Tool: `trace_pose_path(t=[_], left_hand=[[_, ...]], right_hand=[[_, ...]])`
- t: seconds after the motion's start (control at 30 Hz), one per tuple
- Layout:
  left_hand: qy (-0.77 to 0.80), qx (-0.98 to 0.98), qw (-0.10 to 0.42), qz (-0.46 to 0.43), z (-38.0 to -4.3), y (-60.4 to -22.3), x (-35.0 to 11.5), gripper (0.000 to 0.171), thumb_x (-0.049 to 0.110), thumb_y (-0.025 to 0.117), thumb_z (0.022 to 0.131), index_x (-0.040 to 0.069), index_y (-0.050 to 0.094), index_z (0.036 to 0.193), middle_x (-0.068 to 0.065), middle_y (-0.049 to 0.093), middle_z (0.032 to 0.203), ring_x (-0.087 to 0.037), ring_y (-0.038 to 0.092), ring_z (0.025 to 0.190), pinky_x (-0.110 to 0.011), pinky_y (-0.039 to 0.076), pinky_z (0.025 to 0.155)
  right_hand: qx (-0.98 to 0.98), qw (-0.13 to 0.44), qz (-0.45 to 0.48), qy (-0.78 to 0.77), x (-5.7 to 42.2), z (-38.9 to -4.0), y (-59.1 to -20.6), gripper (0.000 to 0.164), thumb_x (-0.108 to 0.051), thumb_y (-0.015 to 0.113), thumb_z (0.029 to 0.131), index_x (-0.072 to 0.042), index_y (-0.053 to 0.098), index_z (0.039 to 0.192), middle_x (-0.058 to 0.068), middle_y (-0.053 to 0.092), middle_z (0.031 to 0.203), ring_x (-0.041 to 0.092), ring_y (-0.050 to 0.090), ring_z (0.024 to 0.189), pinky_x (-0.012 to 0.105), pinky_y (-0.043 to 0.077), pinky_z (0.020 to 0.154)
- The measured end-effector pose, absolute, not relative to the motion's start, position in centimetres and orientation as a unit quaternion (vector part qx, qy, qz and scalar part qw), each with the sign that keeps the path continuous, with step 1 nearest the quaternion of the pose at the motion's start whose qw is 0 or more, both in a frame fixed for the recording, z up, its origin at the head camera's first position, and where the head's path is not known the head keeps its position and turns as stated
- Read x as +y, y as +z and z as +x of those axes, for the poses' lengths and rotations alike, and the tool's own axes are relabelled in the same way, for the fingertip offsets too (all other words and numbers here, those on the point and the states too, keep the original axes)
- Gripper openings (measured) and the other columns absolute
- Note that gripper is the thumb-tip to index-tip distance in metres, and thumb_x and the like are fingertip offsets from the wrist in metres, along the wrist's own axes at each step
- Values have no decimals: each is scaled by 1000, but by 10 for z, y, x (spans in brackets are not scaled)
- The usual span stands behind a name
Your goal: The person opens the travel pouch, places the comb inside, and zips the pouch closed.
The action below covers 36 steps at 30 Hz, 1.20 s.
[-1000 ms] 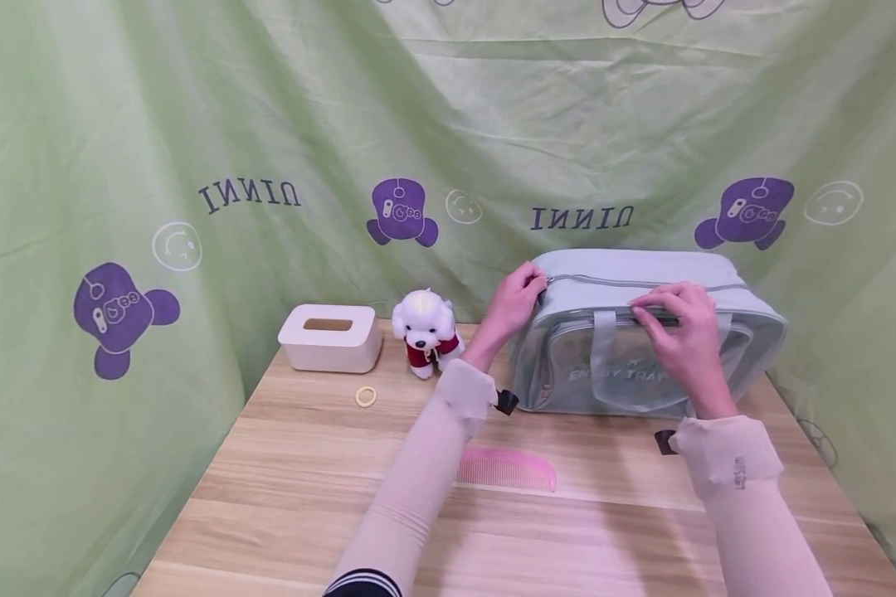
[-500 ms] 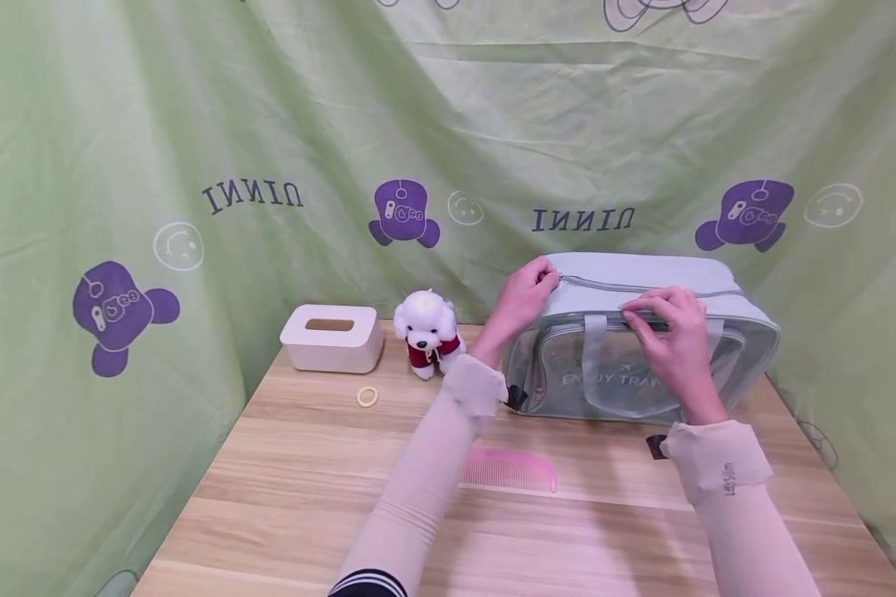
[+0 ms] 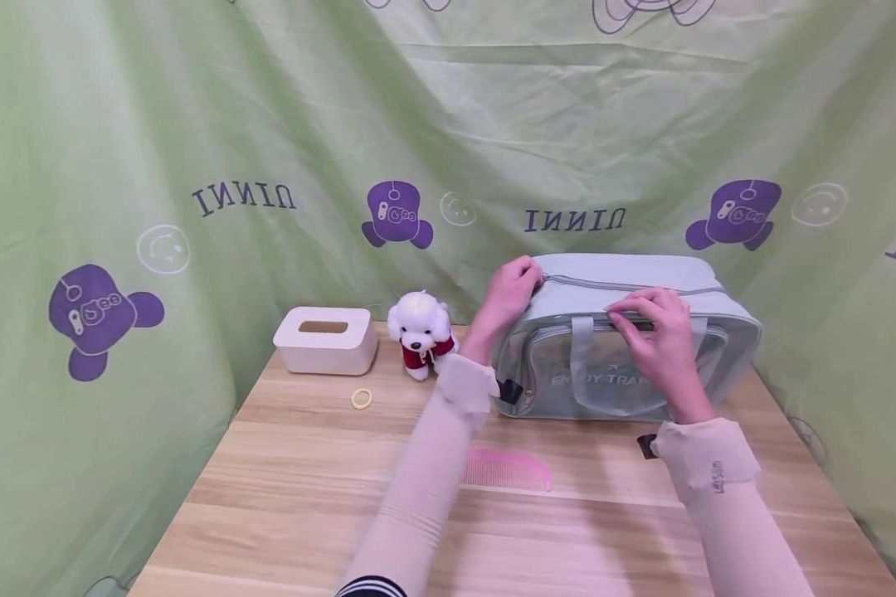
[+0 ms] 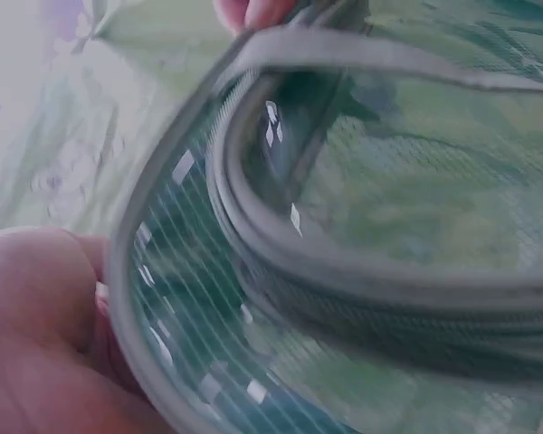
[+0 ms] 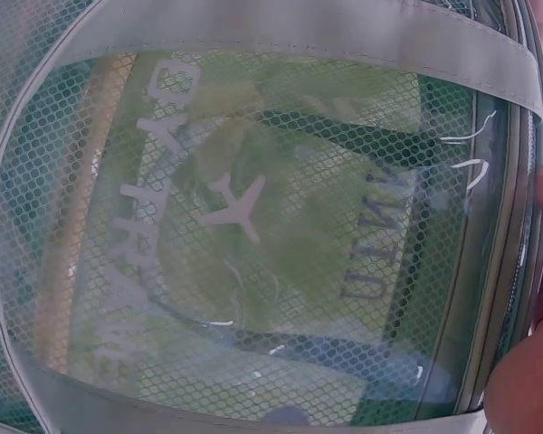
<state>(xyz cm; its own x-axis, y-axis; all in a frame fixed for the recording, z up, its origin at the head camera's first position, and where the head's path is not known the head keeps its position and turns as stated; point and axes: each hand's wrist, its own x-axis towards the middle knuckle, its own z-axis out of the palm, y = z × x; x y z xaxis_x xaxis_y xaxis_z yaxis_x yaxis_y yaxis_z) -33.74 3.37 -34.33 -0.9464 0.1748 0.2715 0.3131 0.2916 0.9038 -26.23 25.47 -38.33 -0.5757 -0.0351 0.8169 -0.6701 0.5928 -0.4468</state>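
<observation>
A pale grey-green travel bag [image 3: 627,274] with clear front panels stands upright at the back right of the table. My left hand [image 3: 509,297] grips its top left corner, fingers curled beside the end of the grey top zipper [image 3: 597,283]. With thumb and forefinger, my right hand [image 3: 660,336] pinches the upper front edge above the front pocket. The left wrist view shows the rounded pocket zipper [image 4: 244,203] close up, my left hand [image 4: 45,334] beside the bag's side. In the right wrist view, mesh and a printed airplane [image 5: 240,210] fill the clear panel.
A white tissue box [image 3: 324,352], a white plush dog [image 3: 421,327] in red clothing and a small yellow ring [image 3: 362,399] are left of the bag. A pink comb [image 3: 509,470] lies in front, partly behind my left sleeve. Green patterned fabric [image 3: 306,124] hangs behind the table [image 3: 299,489].
The bag has shifted slightly left along the table, and my right hand has moved left with it. My left hand stays at the top left corner. The head view has turned a little.
</observation>
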Motion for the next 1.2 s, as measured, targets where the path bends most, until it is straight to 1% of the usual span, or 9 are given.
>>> trace_pose_path(t=[0.17, 0.3, 0.43, 0.57, 0.67, 0.83, 0.97, 1.07, 1.2], left_hand=[[-474, -858, 91, -173, -333, -338, 38, 24, 24, 47, 105, 15, 62, 90, 0, 59, 80, -17, 55, 76, -25, 43, 69], [-410, -886, 120, -181, -330, -335, 47, 26, 26, 43, 107, 16, 62, 92, 2, 56, 76, -16, 56, 75, -25, 41, 67], [-363, -901, 144, -190, -326, -332, 55, 26, 28, 42, 107, 19, 63, 94, 3, 60, 79, -15, 58, 77, -27, 44, 68], [-332, -907, 162, -202, -323, -329, 62, 25, 29, 45, 107, 20, 65, 95, 4, 64, 84, -14, 60, 81, -28, 47, 71], [-325, -908, 166, -204, -322, -329, 65, 23, 28, 47, 106, 21, 66, 95, 5, 66, 87, -13, 60, 83, -27, 46, 72], [-348, -896, 163, -222, -324, -333, 64, 21, 27, 50, 105, 20, 66, 93, 5, 63, 84, -12, 58, 82, -24, 43, 71], [-359, -891, 156, -228, -326, -335, 59, 20, 28, 53, 104, 20, 68, 95, 6, 64, 84, -10, 58, 83, -22, 44, 74], [-347, -898, 153, -223, -325, -337, 57, 19, 31, 56, 105, 21, 70, 97, 7, 64, 84, -10, 58, 86, -23, 45, 79], [-340, -898, 154, -234, -324, -342, 51, 16, 35, 61, 103, 22, 70, 100, 9, 61, 80, -8, 56, 83, -22, 44, 78]], right_hand=[[-792, 413, 218, 394, 251, -264, -384, 17, 14, 80, 79, 3, 77, 92, 20, 67, 95, -7, 43, 102, 28, 24, 99], [-794, 411, 219, 390, 250, -265, -384, 17, 13, 80, 79, 3, 77, 92, 21, 67, 95, -7, 43, 104, 28, 24, 99], [-795, 414, 216, 388, 251, -265, -385, 17, 13, 80, 79, 4, 77, 92, 21, 67, 95, -7, 42, 104, 28, 24, 98], [-795, 417, 213, 385, 251, -266, -385, 16, 13, 80, 79, 4, 77, 93, 21, 67, 95, -7, 42, 103, 29, 24, 97], [-796, 416, 212, 385, 251, -268, -386, 16, 12, 80, 80, 3, 77, 93, 21, 67, 95, -7, 42, 102, 29, 24, 97], [-797, 416, 210, 385, 250, -268, -386, 15, 10, 80, 81, 3, 77, 93, 20, 67, 96, -6, 42, 102, 30, 24, 96], [-797, 416, 208, 386, 249, -268, -386, 16, 10, 81, 80, 3, 77, 93, 20, 67, 94, -7, 42, 101, 30, 24, 96], [-796, 416, 207, 387, 249, -268, -386, 17, 11, 81, 79, 4, 77, 93, 21, 66, 94, -8, 41, 101, 30, 24, 96], [-795, 419, 206, 387, 249, -268, -386, 16, 11, 81, 79, 4, 77, 94, 22, 67, 94, -8, 41, 102, 31, 25, 97]])
